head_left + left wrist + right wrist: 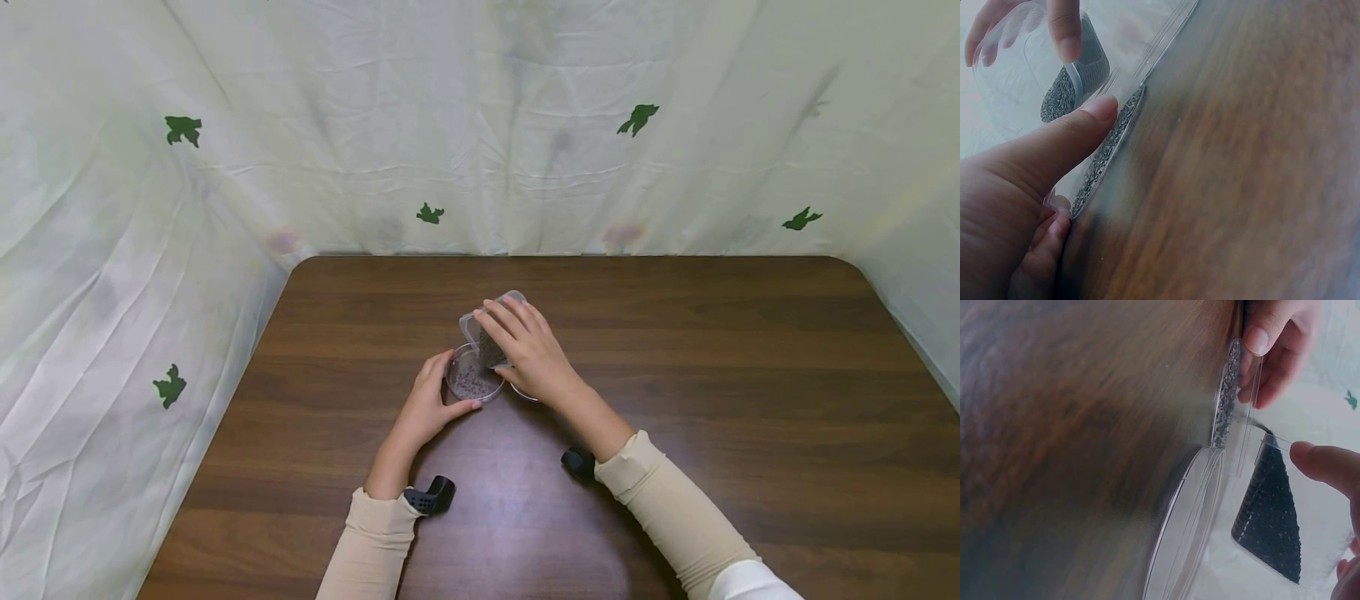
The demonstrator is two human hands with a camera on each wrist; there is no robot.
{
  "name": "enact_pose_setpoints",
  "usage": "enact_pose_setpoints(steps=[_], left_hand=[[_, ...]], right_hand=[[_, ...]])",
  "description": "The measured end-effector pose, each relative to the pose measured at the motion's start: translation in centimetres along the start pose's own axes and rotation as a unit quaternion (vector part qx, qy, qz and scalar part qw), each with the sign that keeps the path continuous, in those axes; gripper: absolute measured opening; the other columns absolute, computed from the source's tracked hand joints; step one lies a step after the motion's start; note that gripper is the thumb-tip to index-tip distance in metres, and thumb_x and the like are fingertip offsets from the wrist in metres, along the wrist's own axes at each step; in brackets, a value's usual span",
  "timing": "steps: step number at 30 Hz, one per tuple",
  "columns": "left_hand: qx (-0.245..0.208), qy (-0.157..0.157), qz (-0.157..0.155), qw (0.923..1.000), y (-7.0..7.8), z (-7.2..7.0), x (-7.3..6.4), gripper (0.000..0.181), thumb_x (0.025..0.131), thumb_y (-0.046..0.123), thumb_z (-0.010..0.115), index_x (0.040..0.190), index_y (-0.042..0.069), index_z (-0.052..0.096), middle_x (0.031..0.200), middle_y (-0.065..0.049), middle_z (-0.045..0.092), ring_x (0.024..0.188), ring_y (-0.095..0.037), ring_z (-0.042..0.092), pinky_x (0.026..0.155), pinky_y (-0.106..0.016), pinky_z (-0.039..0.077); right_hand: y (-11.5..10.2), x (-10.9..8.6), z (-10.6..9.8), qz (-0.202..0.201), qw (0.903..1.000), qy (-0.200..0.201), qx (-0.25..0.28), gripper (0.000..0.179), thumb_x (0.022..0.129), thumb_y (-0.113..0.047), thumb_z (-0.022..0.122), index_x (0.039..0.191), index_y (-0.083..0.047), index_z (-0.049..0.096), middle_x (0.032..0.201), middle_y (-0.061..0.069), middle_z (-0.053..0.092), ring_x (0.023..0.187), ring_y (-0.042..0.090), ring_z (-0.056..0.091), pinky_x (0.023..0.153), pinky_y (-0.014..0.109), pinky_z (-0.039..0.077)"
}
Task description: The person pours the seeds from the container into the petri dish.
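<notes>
A clear round petri dish (475, 383) stands on the table with a layer of dark grey granules (1107, 147) across its bottom. My left hand (426, 406) grips the dish at its side, thumb at the near rim and fingers around the far side. Over the dish, my right hand (531, 350) holds a clear plastic tub (1269, 512) tipped towards the left, partly filled with the same granules. In the right wrist view, a thin dark stream of granules leaves the tub's lower corner above the dish.
Just right of the petri dish lies a second clear round dish (1175, 550), mostly hidden under my right hand in the head view. The brown wooden table (712, 375) reaches back to a pale curtain (360, 125) with green bird shapes.
</notes>
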State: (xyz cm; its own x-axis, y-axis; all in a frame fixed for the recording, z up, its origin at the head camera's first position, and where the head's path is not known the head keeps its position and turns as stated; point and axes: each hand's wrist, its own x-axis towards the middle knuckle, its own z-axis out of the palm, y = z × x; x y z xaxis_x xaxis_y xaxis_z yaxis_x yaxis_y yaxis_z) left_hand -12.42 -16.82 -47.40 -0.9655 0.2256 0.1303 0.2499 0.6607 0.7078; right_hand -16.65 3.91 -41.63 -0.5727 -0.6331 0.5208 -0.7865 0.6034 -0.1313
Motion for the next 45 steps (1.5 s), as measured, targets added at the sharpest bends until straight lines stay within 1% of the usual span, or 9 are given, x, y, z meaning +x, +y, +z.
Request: enact_pose_setpoints(steps=[12, 25, 30, 40, 45], left_hand=[[0.001, -0.002, 0.0, 1.0, -0.1, 0.07, -0.03, 0.087, 0.07, 0.028, 0.078, 0.136, -0.003, 0.031, 0.133, -0.021, 0.035, 0.122, -0.033, 0.032, 0.099, -0.047, 0.027], [0.002, 0.001, 0.0, 1.0, -0.04, 0.06, -0.08, 0.088, 0.069, 0.028, 0.078, 0.135, -0.003, 0.031, 0.132, -0.022, 0.036, 0.121, -0.033, 0.032, 0.099, -0.046, 0.027], [0.003, -0.001, -0.001, 1.0, -0.06, 0.08, -0.03, 0.088, 0.069, 0.029, 0.078, 0.136, -0.003, 0.03, 0.132, -0.022, 0.035, 0.122, -0.033, 0.032, 0.099, -0.046, 0.027], [0.002, 0.002, 0.0, 1.0, -0.05, 0.05, 0.01, 0.088, 0.069, 0.029, 0.078, 0.135, -0.003, 0.031, 0.132, -0.022, 0.036, 0.122, -0.033, 0.032, 0.1, -0.045, 0.027], [0.004, 0.004, 0.001, 1.0, -0.03, 0.06, 0.0, 0.087, 0.069, 0.029, 0.078, 0.135, -0.003, 0.031, 0.132, -0.022, 0.036, 0.122, -0.033, 0.032, 0.1, -0.046, 0.027]], right_hand=[[-0.04, -0.07, 0.0, 0.003, 1.0, 0.0, -0.006, 0.094, 0.061, -0.02, 0.084, 0.138, -0.01, 0.031, 0.141, 0.01, 0.029, 0.129, 0.031, 0.022, 0.106, 0.041, 0.01], [0.02, -0.11, 0.18, 0.003, 1.0, -0.001, -0.006, 0.094, 0.06, -0.019, 0.084, 0.138, -0.01, 0.031, 0.141, 0.01, 0.029, 0.128, 0.031, 0.023, 0.106, 0.04, 0.01], [0.06, -0.15, 0.24, 0.004, 1.0, 0.005, -0.008, 0.095, 0.059, -0.019, 0.085, 0.137, -0.01, 0.033, 0.141, 0.011, 0.03, 0.128, 0.031, 0.024, 0.106, 0.041, 0.012], [0.24, -0.3, 0.25, 0.024, 0.9997, 0.005, -0.006, 0.096, 0.061, -0.023, 0.083, 0.139, -0.009, 0.029, 0.14, 0.012, 0.03, 0.128, 0.031, 0.024, 0.105, 0.042, 0.013], [0.38, -0.35, 0.18, 0.041, 0.999, 0.014, 0.01, 0.098, 0.059, -0.025, 0.084, 0.139, -0.008, 0.028, 0.139, 0.012, 0.032, 0.127, 0.031, 0.026, 0.104, 0.044, 0.017]])
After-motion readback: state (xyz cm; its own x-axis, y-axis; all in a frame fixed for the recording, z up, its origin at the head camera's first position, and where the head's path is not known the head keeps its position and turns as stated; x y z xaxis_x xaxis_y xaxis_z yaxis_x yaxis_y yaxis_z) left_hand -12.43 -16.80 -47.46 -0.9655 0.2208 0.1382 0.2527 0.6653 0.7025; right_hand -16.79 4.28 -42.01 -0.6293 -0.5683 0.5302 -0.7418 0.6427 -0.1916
